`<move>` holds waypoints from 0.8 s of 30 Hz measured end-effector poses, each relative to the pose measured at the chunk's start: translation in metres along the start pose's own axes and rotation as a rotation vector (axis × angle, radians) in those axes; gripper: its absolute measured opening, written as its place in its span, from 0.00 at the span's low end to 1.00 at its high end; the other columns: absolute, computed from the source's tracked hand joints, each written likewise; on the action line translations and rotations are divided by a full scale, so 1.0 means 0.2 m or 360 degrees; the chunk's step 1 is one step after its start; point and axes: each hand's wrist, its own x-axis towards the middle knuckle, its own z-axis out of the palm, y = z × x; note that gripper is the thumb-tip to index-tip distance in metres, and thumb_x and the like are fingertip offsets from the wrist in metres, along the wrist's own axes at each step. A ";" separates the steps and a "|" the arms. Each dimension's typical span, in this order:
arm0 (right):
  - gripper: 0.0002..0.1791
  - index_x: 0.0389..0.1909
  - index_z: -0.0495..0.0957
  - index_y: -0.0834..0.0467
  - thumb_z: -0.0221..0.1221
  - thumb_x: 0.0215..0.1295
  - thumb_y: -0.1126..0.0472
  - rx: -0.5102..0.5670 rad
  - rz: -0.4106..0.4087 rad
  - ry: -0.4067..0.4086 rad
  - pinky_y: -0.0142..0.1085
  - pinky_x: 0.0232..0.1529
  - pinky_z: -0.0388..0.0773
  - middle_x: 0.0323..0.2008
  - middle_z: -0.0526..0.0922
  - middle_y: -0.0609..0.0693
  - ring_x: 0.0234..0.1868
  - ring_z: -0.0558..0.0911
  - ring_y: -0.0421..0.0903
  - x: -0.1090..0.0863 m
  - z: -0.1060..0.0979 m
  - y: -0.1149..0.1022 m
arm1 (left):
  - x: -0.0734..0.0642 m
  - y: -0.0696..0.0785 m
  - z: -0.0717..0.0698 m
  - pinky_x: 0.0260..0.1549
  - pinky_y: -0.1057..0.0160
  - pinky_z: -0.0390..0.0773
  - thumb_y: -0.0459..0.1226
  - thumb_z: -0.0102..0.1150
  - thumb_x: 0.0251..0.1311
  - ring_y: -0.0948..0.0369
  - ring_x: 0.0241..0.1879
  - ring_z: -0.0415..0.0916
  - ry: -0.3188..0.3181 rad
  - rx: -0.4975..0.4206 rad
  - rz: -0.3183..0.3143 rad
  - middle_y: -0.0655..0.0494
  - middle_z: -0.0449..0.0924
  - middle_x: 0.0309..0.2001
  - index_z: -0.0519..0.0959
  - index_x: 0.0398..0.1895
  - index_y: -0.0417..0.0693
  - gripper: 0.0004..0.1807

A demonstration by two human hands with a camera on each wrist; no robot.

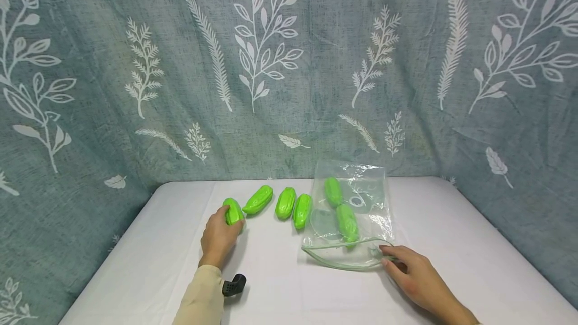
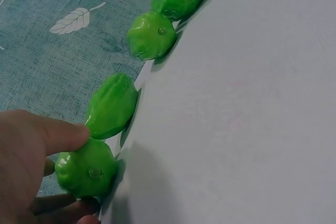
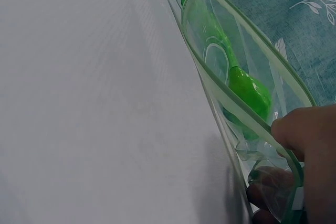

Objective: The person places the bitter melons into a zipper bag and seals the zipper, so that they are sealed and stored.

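Note:
At the left of the row, my left hand (image 1: 220,237) grips a glossy, ridged, elongated green fruit (image 1: 233,210) lying on the white cloth. The left wrist view shows the thumb across the top of this fruit (image 2: 86,169) and fingers around its far side. My right hand (image 1: 415,275) pinches the right corner of a clear zip bag (image 1: 375,184), whose green-edged mouth gapes toward me. Inside the bag lie two similar fruits, a far one (image 1: 333,192) and a near one (image 1: 347,222). In the right wrist view, fingertips show through the plastic film (image 3: 236,103).
Three more green fruits lie between the left hand and the bag: a slanted one (image 1: 259,199), a middle one (image 1: 285,203) and one (image 1: 302,210) against the bag's left edge. A leaf-patterned curtain (image 1: 253,139) hangs behind the white table (image 1: 271,285).

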 end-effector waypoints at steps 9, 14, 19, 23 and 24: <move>0.18 0.57 0.82 0.56 0.61 0.71 0.53 0.0012 0.0006 -0.0002 0.46 0.50 0.80 0.52 0.84 0.46 0.54 0.82 0.50 0.00 0.00 0.00 | -0.01 -0.01 0.00 0.51 0.41 0.75 0.41 0.63 0.62 0.42 0.57 0.75 -0.0003 -0.0054 -0.0015 0.37 0.73 0.64 0.68 0.71 0.42 0.34; 0.18 0.56 0.82 0.56 0.62 0.71 0.53 0.0015 -0.0001 0.0004 0.45 0.50 0.81 0.52 0.84 0.45 0.54 0.82 0.49 0.01 0.01 0.00 | -0.01 -0.02 -0.01 0.48 0.42 0.76 0.41 0.61 0.63 0.43 0.55 0.77 0.0015 -0.0058 -0.0016 0.37 0.74 0.63 0.68 0.71 0.41 0.34; 0.19 0.57 0.82 0.56 0.61 0.71 0.52 -0.0005 0.0014 -0.0004 0.45 0.50 0.81 0.52 0.84 0.44 0.54 0.81 0.48 0.01 0.02 0.01 | -0.01 -0.01 -0.02 0.49 0.42 0.76 0.42 0.59 0.63 0.42 0.54 0.77 0.0051 -0.0096 0.0000 0.35 0.75 0.61 0.69 0.70 0.40 0.32; 0.18 0.57 0.82 0.56 0.61 0.71 0.52 -0.0002 0.0013 -0.0002 0.45 0.50 0.80 0.52 0.84 0.44 0.54 0.82 0.48 0.01 0.01 0.01 | -0.03 -0.01 -0.03 0.55 0.40 0.73 0.41 0.58 0.64 0.40 0.59 0.74 0.0069 -0.0182 -0.0027 0.34 0.73 0.63 0.69 0.70 0.39 0.32; 0.18 0.57 0.82 0.55 0.61 0.71 0.52 0.0003 0.0012 -0.0002 0.44 0.50 0.81 0.52 0.84 0.44 0.54 0.82 0.48 0.01 0.01 0.01 | -0.04 -0.02 -0.03 0.56 0.40 0.73 0.41 0.58 0.64 0.40 0.60 0.73 0.0071 -0.0201 -0.0038 0.34 0.72 0.63 0.68 0.70 0.39 0.32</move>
